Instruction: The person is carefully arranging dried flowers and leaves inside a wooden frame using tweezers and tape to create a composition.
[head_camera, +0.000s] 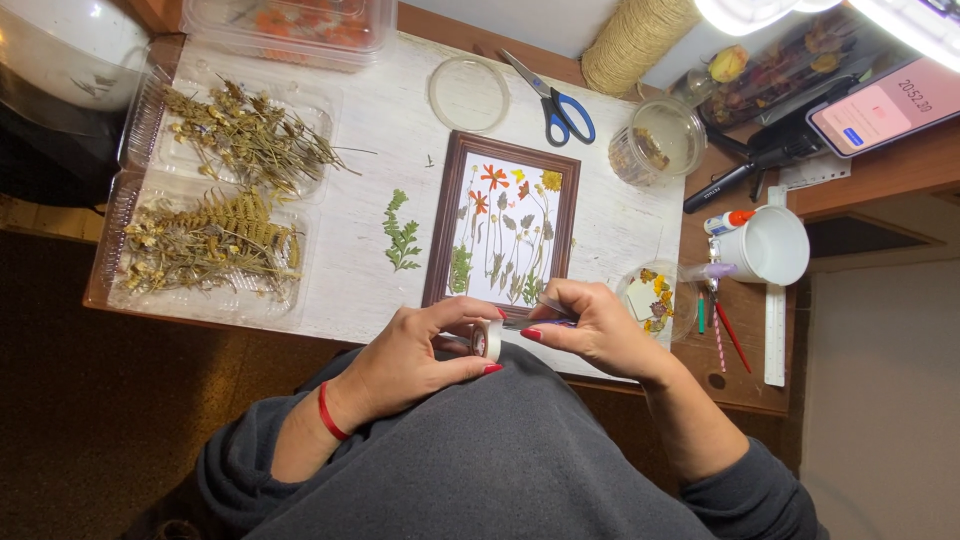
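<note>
Small roll of tape (487, 339), white, at the near table edge just below the picture frame. Left hand (415, 355) curled around it, thumb and fingers closed on the roll. Right hand (598, 325) just beside it, fingers pinched on a thin dark-handled tool (545, 320) that points toward the roll; whether the tip touches the tape is hard to tell from here. Red band on the left wrist.

Brown wooden frame (505, 228) lies flat directly beyond the hands, filled with pressed flowers and leaves on white. A loose green fern sprig (401, 233) left of the frame, apart from it. Further left, clear plastic trays (215, 195) of dried ferns and stems.

Right of the frame: a shallow clear dish (660, 297) with yellow petals, a white cup (770, 246), a glue stick, pens, a ruler. Beyond the frame: blue-handled scissors (555, 100), a round clear lid (468, 93), a plastic tub, a twine spool.
</note>
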